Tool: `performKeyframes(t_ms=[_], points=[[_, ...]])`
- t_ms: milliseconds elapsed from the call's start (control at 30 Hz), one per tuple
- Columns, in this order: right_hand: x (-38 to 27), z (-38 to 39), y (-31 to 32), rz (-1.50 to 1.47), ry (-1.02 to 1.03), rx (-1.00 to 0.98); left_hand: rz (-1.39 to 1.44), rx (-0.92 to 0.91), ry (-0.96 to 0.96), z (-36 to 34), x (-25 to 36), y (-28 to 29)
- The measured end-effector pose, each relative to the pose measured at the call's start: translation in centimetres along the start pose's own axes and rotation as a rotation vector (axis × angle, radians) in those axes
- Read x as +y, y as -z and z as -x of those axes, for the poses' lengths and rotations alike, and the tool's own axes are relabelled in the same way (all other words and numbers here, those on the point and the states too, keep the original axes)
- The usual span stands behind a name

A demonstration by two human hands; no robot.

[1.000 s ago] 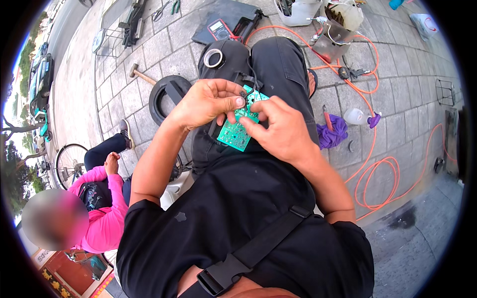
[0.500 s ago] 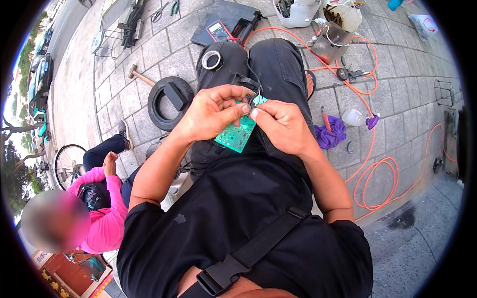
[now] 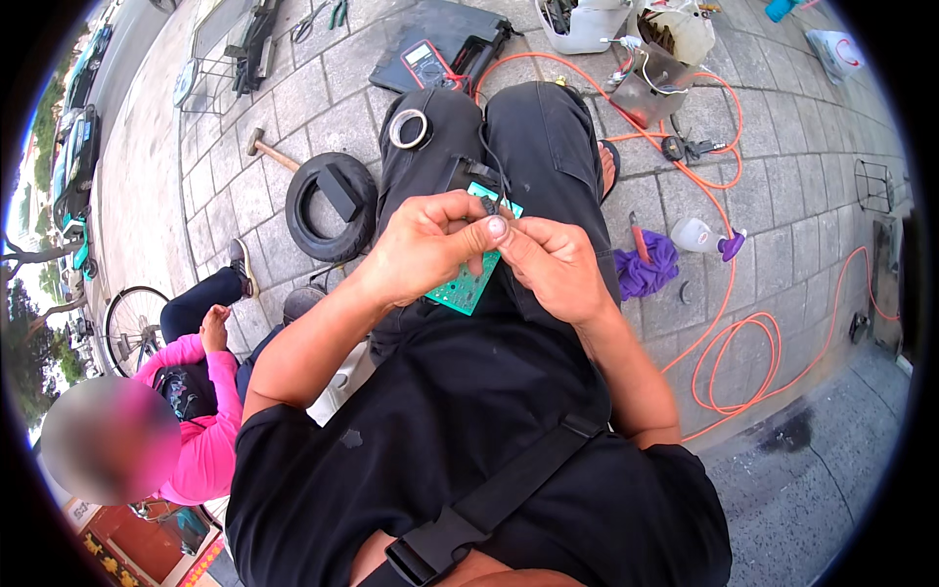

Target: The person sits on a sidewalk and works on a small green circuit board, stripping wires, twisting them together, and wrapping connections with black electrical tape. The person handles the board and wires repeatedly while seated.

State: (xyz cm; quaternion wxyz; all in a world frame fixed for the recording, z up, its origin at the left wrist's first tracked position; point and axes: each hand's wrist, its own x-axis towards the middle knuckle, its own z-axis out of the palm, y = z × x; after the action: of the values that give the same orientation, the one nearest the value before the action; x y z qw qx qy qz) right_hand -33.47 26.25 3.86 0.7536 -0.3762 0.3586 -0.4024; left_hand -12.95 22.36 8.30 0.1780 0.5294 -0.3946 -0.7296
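A green circuit board is on my lap beneath my fingers, partly hidden by them. My left hand is closed at a small black connector on a thin black wire, with my thumb over it. My right hand is pinched against my left thumb at the same connector; the exact grip is hidden. The black wire runs up between my dark-trousered legs. A silver-grey roll rests on my left knee.
A person in pink sits at left. On the pavement lie a tyre, hammer, multimeter on a black case, cut-open containers, orange hose, purple cloth and a bottle.
My right hand has moved from over the middle of the board up to meet my left thumb at the connector. Both hands and the board have shifted slightly toward my body.
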Motion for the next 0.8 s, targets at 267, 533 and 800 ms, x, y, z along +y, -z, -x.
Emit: performKeyframes(t_ms=[267,533,800], points=[[1.8,-0.3,0.5,-0.441,-0.239,0.111,-0.213,-0.154,-0.096,-1.1,1.9,0.9],[1.6,-0.8,0.9,-0.751,-0.414,0.134,-0.464,-0.272,-0.35,-2.4,1.8,1.8],[0.9,-1.2,0.5,-0.854,-0.537,0.139,-0.777,-0.255,-0.635,-3.1,2.2,2.6]])
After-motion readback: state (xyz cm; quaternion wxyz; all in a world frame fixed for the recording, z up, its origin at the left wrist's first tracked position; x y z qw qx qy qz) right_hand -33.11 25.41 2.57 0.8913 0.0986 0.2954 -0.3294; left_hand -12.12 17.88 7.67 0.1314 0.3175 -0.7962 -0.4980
